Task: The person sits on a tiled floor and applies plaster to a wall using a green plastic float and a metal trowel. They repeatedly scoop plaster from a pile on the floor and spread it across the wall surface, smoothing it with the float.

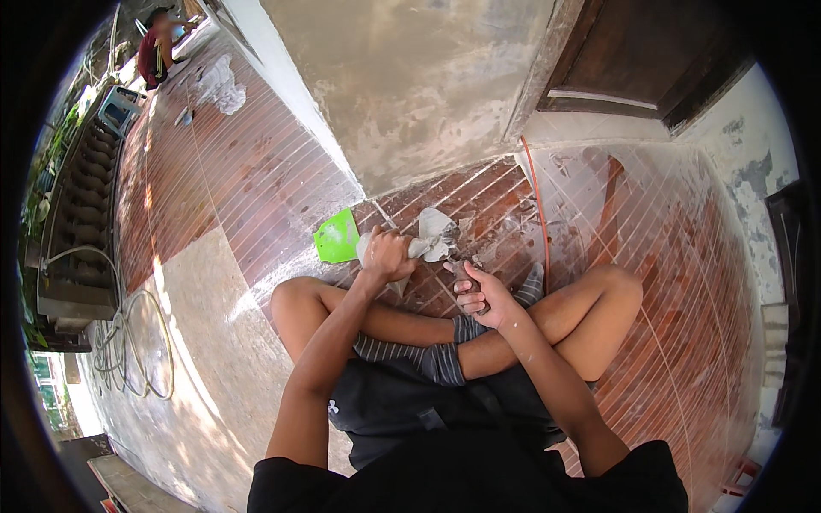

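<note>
My left hand (389,254) is closed on a crumpled pale cloth (434,231), whose loose end sticks out to the right. My right hand (475,295) is closed round a dark, grey-smeared object (462,275), possibly a small tool, largely hidden by my fingers, just right of and below the cloth. A flat bright green plastic piece (333,235), smeared with white, lies left of my left hand on the dusty red tiled floor (445,188). I sit cross-legged in striped socks (402,350).
An orange cable (537,205) runs from the wall corner (428,85) down past my right side. A dark door (624,60) is at the upper right. At the left are a coiled hose (137,342) and a balustrade (81,214); far back, another person (156,51) crouches near a stool (120,111).
</note>
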